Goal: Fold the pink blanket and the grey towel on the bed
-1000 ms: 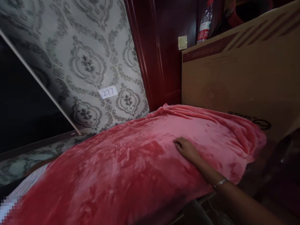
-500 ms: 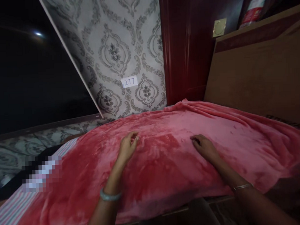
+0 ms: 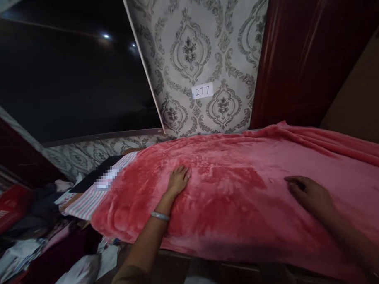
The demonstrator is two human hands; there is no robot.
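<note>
A pink-red plush blanket lies spread over a low surface, with a darker rubbed patch near its middle. My left hand rests palm down on the blanket left of that patch, its fingers stretched out and holding nothing. Farther right, my right hand is over the paler part of the blanket, fingers loosely bent and apart, with no object visible in it. Whether its fingertips touch the fabric is hard to tell. A striped cloth shows from under the blanket's left end.
A large dark screen stands behind on the left, beside patterned wallpaper bearing a paper label reading 277. Dark red wood panelling rises at the back right. Clothes and bags are piled at lower left, near a red basket.
My view has swung left, bringing the pile of clothes into sight. My left hand has flattened onto the blanket; my right hand stays loosely bent over it.
</note>
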